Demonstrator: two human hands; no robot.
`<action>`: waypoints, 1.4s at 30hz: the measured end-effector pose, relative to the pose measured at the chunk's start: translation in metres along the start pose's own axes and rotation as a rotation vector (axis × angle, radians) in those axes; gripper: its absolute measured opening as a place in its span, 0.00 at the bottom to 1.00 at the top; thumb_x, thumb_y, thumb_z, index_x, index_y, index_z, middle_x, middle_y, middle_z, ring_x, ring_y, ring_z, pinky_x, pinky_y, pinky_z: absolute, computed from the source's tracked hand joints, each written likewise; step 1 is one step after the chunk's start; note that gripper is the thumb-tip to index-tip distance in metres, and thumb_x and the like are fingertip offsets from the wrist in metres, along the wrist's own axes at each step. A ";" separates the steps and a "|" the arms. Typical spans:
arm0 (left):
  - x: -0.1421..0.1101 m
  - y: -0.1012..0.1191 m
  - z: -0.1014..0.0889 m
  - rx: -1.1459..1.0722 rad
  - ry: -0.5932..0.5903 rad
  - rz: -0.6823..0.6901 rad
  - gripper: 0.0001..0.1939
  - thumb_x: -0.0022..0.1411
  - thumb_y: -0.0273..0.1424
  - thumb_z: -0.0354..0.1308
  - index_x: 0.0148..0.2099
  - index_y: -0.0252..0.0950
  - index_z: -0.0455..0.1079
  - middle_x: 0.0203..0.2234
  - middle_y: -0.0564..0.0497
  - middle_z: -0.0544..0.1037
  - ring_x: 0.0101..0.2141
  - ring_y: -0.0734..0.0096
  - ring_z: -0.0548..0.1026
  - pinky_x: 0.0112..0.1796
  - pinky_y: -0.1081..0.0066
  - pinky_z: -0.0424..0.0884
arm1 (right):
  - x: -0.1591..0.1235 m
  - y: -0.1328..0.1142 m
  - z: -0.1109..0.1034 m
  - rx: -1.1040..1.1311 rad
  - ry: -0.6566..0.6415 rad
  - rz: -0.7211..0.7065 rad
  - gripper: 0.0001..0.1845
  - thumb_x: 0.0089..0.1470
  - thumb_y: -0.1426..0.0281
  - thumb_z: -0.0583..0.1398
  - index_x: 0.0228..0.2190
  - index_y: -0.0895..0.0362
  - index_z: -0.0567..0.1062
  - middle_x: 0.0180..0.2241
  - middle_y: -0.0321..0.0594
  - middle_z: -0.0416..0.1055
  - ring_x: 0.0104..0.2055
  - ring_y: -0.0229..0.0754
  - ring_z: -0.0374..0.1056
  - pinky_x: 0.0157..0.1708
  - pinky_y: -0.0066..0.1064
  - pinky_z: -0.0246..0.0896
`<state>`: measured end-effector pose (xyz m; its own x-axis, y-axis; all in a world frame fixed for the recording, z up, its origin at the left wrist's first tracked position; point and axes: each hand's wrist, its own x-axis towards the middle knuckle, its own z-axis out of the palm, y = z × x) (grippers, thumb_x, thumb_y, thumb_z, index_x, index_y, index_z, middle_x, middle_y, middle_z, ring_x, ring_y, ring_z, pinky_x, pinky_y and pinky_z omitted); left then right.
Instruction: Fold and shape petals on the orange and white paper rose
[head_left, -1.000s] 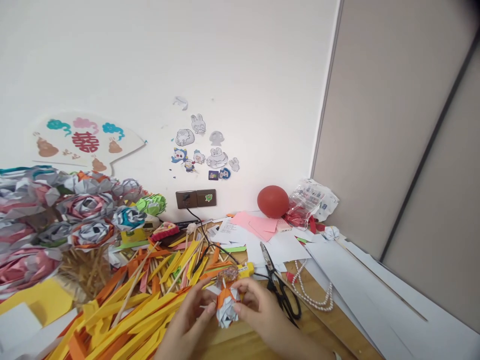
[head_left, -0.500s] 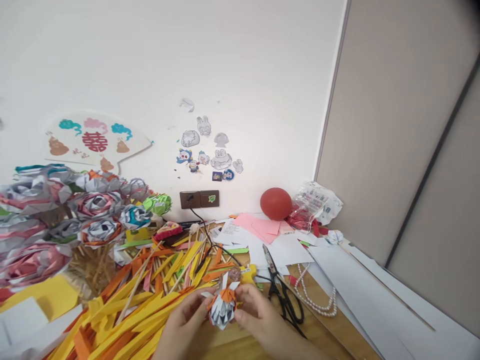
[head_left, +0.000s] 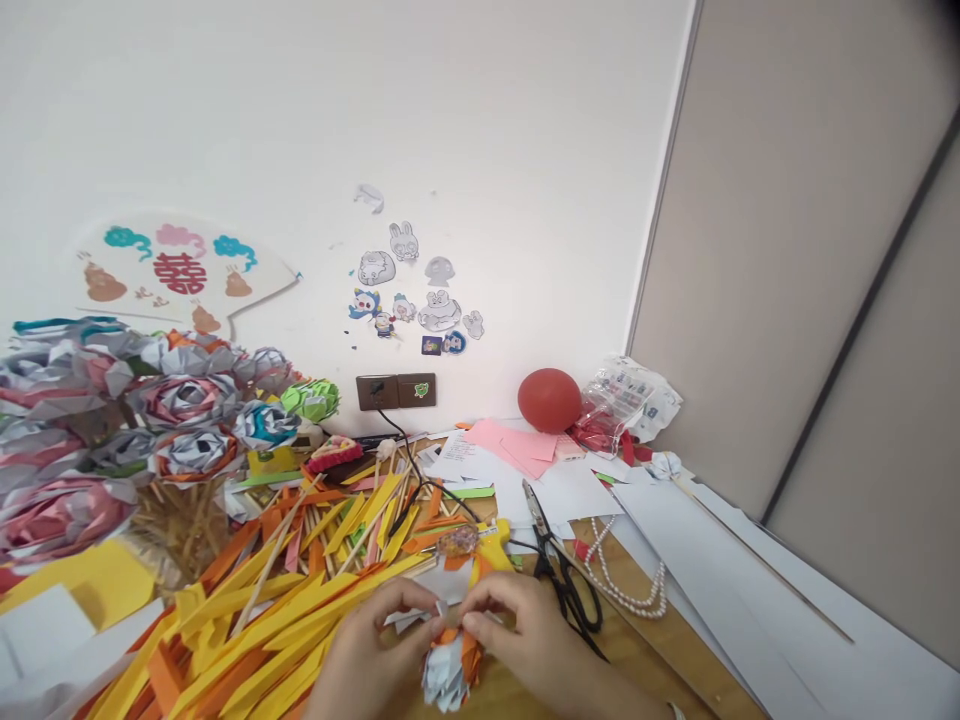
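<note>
A folded paper flower, white with orange petals, is between my two hands at the bottom middle. My left hand pinches a white paper tip at its upper left edge. From the other side, my right hand closes thumb and finger on the orange and white paper near the top. Just behind the hands lies a yellow glue gun with a clear, glittery thing near its nozzle. Fingers hide part of the flower's upper side.
Yellow and orange paper strips heap up on the left, before a bunch of paper flowers. Black-handled scissors, a bead string and white sheets lie right. A red balloon rests at the wall.
The flower has moved down and tipped towards me. Both hands have shifted from its sides to its upper edge, with fingertips closer together. The view has shifted slightly.
</note>
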<state>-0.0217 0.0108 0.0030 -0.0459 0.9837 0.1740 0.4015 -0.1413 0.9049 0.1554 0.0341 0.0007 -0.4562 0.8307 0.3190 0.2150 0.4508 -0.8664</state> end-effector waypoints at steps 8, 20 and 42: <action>-0.003 0.012 -0.002 0.096 -0.166 0.028 0.06 0.46 0.32 0.59 0.21 0.37 0.69 0.19 0.55 0.75 0.26 0.68 0.73 0.30 0.74 0.67 | -0.001 0.006 0.005 0.108 -0.090 0.058 0.07 0.44 0.75 0.60 0.30 0.57 0.76 0.29 0.36 0.72 0.33 0.38 0.68 0.34 0.26 0.61; -0.003 0.006 0.001 0.172 -0.288 0.004 0.05 0.45 0.30 0.60 0.21 0.35 0.72 0.18 0.54 0.76 0.24 0.70 0.72 0.28 0.76 0.66 | -0.001 0.010 0.004 0.195 -0.216 0.231 0.04 0.40 0.74 0.62 0.22 0.60 0.71 0.20 0.30 0.64 0.23 0.31 0.59 0.23 0.21 0.53; -0.010 0.001 0.010 0.522 -0.225 0.259 0.08 0.41 0.19 0.53 0.18 0.34 0.70 0.16 0.53 0.76 0.21 0.72 0.73 0.24 0.78 0.64 | -0.006 0.003 0.003 -0.073 -0.244 0.200 0.04 0.40 0.76 0.61 0.22 0.58 0.71 0.20 0.29 0.66 0.22 0.31 0.62 0.20 0.19 0.52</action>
<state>-0.0114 0.0019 -0.0013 0.2842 0.9321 0.2246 0.7704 -0.3614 0.5252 0.1560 0.0292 -0.0047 -0.5903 0.8064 0.0365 0.3782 0.3163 -0.8700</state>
